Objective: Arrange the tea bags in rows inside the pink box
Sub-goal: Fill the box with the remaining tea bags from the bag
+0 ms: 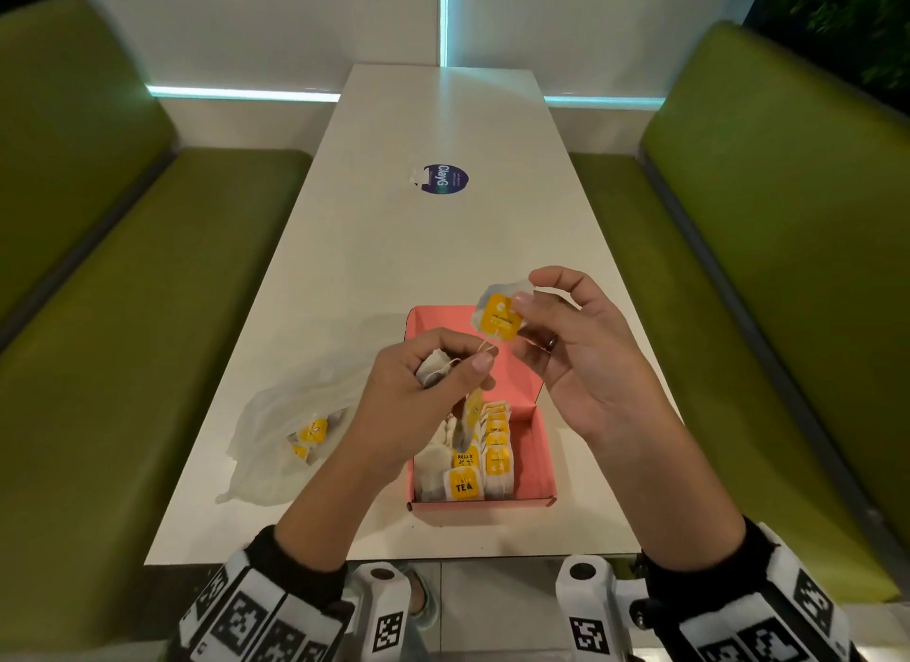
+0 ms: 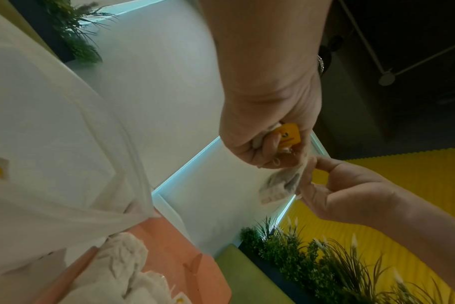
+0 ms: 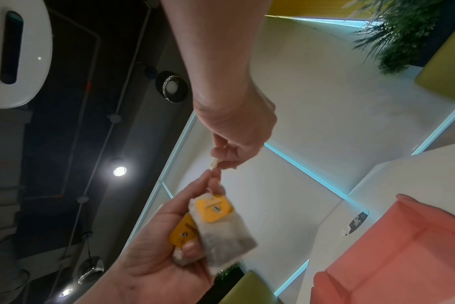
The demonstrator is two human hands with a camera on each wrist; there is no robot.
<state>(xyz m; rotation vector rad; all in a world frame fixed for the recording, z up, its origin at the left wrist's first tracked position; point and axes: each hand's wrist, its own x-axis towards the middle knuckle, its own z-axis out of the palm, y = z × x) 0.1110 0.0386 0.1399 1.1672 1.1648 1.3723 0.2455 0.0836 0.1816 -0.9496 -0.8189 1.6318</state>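
Note:
The pink box (image 1: 537, 457) lies open on the white table, with rows of yellow-tagged tea bags (image 1: 475, 469) standing in its near left part. Above the box my right hand (image 1: 529, 292) pinches one tea bag (image 1: 500, 316) by its edge, its yellow tag facing me. A string runs from it down to my left hand (image 1: 463, 366), which grips a small bunch of tea bags (image 1: 433, 366); one of these dangles below the fist. In the right wrist view the left hand (image 3: 195, 205) holds two tagged tea bags (image 3: 226, 236). In the left wrist view the right hand (image 2: 309, 170) pinches the tea bag (image 2: 281, 183).
A crumpled clear plastic bag (image 1: 276, 444) holding a few more tea bags lies left of the box. A round blue sticker (image 1: 444, 179) sits mid-table farther away. Green benches (image 1: 147, 292) flank the table on both sides.

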